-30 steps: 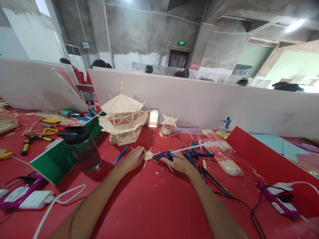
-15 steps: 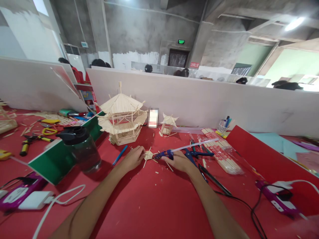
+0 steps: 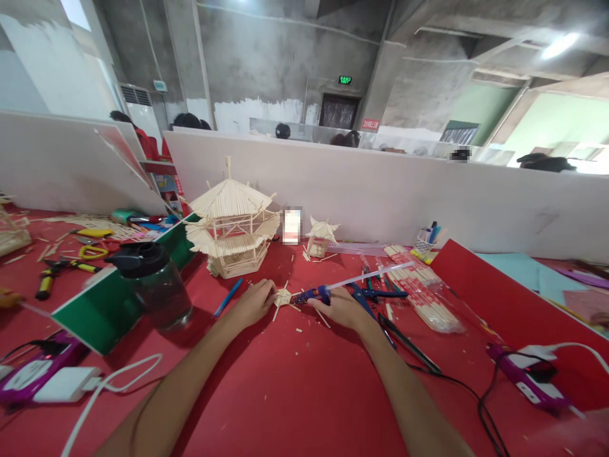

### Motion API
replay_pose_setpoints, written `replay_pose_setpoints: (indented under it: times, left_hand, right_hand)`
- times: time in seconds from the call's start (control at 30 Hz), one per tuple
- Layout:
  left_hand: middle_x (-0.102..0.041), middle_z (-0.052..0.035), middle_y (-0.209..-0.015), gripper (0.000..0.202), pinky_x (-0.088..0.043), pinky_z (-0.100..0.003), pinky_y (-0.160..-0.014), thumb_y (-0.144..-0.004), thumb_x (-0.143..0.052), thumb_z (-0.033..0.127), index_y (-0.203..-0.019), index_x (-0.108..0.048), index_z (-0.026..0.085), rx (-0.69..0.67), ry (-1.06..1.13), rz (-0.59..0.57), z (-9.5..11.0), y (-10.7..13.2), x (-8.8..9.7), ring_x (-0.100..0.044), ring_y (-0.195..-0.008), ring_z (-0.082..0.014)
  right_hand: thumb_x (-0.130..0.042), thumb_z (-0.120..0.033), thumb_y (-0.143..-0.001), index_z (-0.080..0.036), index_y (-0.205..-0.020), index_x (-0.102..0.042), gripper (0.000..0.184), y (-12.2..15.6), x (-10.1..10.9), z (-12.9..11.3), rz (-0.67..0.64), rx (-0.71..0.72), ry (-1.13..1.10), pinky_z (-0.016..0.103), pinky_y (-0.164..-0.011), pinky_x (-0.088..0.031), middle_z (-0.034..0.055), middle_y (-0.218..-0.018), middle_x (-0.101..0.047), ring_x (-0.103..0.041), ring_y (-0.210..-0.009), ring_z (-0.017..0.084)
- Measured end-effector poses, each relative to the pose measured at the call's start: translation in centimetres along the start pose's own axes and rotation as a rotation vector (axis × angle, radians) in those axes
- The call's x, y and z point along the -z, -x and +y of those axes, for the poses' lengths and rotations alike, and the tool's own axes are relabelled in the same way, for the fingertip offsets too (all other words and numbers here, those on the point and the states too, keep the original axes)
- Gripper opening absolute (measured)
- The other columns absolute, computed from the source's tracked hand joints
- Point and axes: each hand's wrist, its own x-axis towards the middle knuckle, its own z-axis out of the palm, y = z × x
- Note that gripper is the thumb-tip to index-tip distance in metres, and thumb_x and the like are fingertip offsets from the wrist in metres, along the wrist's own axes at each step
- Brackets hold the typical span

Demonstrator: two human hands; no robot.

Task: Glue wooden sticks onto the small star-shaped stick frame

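Observation:
My left hand (image 3: 254,303) rests on the red table (image 3: 295,387) with its fingertips pinching a small hexagonal piece made of wooden sticks (image 3: 283,297). My right hand (image 3: 340,306) is closed round a blue hot glue gun (image 3: 314,295), whose nozzle points left at the stick piece and whose clear glue stick (image 3: 368,275) juts up to the right. Behind them stands a large two-tier pavilion model of sticks (image 3: 233,225), and a small one (image 3: 321,238) is further right.
A dark water bottle (image 3: 152,282) and a green board (image 3: 114,298) stand at my left. Pliers and scissors (image 3: 71,257) lie far left. Packs of chopsticks (image 3: 419,285), blue pliers (image 3: 375,295), black cables (image 3: 447,381) and purple power strips (image 3: 528,381) lie right. White partitions (image 3: 380,190) close the back.

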Motion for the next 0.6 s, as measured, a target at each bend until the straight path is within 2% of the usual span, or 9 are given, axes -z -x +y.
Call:
replay_pose_setpoints:
  times: [0.43, 0.6]
  left_hand:
    - [-0.06, -0.0038, -0.091, 0.015, -0.039, -0.03, -0.073, -0.097, -0.043, 0.029, -0.089, -0.052, 0.02, 0.013, 0.021, -0.001, 0.12, 0.07, 0.05, -0.056, -0.082, -0.0185]
    - [-0.06, -0.0041, -0.09, 0.015, -0.038, -0.031, -0.074, -0.096, -0.042, 0.029, -0.089, -0.052, 0.02, 0.016, 0.036, -0.004, 0.09, 0.05, 0.03, -0.056, -0.082, -0.0188]
  right_hand:
    - [-0.049, -0.048, -0.093, -0.019, -0.081, -0.073, 0.04, 0.02, 0.26, -0.06, -0.004, 0.021, 0.028, 0.026, -0.068, -0.037, 0.0046, -0.076, -0.069, -0.058, -0.072, 0.017]
    - [-0.049, -0.047, -0.093, -0.02, -0.087, -0.074, 0.037, 0.1, 0.45, -0.29, -0.024, 0.021, 0.002, 0.027, -0.069, -0.038, 0.0041, -0.079, -0.069, -0.059, -0.074, 0.018]
